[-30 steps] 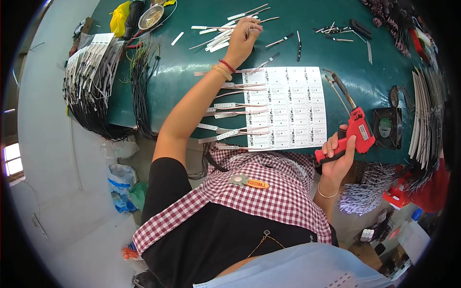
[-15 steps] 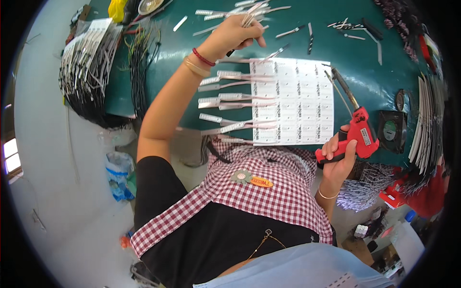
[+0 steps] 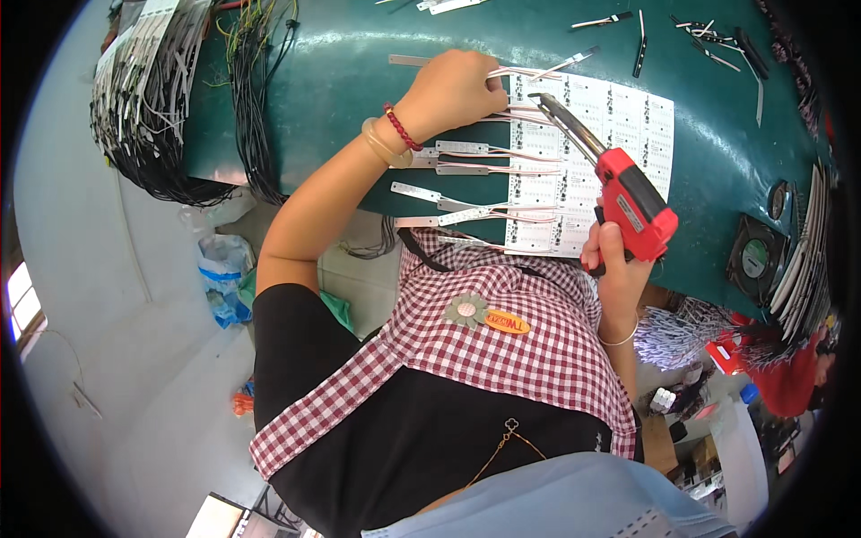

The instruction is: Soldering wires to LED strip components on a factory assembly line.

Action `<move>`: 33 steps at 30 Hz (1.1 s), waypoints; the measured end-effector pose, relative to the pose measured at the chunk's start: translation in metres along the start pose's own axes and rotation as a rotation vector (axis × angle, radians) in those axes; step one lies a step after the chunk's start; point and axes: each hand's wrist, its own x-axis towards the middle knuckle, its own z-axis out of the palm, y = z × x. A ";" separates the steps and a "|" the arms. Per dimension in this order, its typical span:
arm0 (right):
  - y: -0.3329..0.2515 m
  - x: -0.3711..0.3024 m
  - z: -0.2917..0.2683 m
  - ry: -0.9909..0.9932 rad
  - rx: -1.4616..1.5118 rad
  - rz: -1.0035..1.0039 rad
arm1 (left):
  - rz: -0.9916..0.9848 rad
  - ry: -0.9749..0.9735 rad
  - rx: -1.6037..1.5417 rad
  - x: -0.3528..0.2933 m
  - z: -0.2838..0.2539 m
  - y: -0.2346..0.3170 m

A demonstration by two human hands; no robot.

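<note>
My right hand (image 3: pixel 621 278) is wrapped round the grip of a red and black soldering gun (image 3: pixel 639 204). Its metal tip reaches over the upper left part of a white panel of small circuit boards (image 3: pixel 619 125), close to my left hand. My left hand (image 3: pixel 456 85), fingers closed, pinches thin pale wires (image 3: pixel 516 70) at the panel's upper left edge. A small grey strip (image 3: pixel 408 60) sticks out on the far side of that hand. Below it, several white strips (image 3: pixel 462 147) lie in a row, their wires running onto the panel's left side.
Loose black and white pieces (image 3: pixel 641 45) lie on the green table (image 3: pixel 332 99) beyond the panel. Bundles of strips (image 3: pixel 143 99) and dark cables (image 3: pixel 256 117) hang at the left. At the right are a round-centred black object (image 3: pixel 753 255) and a stack of pale strips (image 3: pixel 803 260).
My left hand has come nearer, from the far loose strips to the panel's edge. The soldering gun has moved left, its tip now over the panel. The view has shifted.
</note>
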 end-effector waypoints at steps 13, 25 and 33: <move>-0.002 0.008 0.016 0.032 -0.046 0.059 | -0.076 -0.100 0.003 0.007 -0.006 0.005; -0.006 0.006 0.018 0.074 0.018 0.066 | -0.021 -0.034 0.091 0.007 0.001 0.002; -0.006 0.005 0.016 0.034 -0.013 0.093 | -0.003 -0.054 0.113 0.007 -0.002 0.002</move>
